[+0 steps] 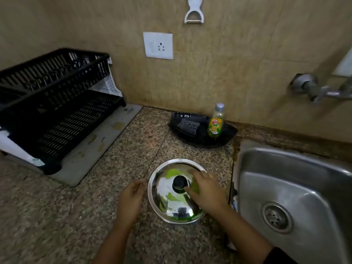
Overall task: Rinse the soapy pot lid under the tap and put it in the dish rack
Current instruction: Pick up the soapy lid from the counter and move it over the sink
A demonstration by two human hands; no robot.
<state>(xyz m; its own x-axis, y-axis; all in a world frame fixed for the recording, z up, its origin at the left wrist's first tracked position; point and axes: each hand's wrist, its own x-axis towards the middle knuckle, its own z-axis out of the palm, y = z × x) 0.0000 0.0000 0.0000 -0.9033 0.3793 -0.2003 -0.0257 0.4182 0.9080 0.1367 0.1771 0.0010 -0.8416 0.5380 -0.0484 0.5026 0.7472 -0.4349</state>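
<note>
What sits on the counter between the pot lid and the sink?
Nothing: the head view shows only bare granite counter between the lid and the sink.

- The wall (238, 60) is covered in big tan tiles with faint brown marks.
- A white socket (158, 45) sits in the middle of the wall.
- A white peeler (194, 13) hangs high up above the socket.
- The tabletop (47, 216) is speckled stone, brown and grey.
- A pale grey mat (91, 147) lies on the tabletop on the left side.
- The light is dim and soft, and the corners look dark.
</note>
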